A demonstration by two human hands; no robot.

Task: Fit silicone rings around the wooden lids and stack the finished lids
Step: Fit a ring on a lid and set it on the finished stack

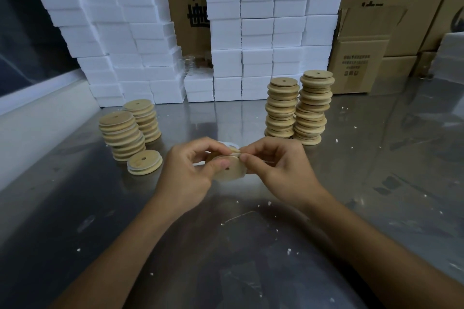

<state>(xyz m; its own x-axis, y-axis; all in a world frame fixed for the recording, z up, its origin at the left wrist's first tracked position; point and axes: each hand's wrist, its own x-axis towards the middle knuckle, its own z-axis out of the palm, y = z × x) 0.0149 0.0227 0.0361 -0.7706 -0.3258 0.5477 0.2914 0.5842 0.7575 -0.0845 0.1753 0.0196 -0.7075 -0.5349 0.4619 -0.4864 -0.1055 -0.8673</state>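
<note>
Beside lid stacks [298, 108], left hand [190, 170], right hand [278, 165] gripping wooden lid [229, 170]

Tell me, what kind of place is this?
Probably a small packing workshop or factory storeroom. Stacks of wooden lids stand on a metal table, with piles of white foam boxes and cardboard cartons behind.

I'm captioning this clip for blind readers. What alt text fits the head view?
Both hands, left hand and right hand, hold a wooden lid above a metal table, working at its edge. Lid stacks stand at left and right, before white foam blocks.
</note>
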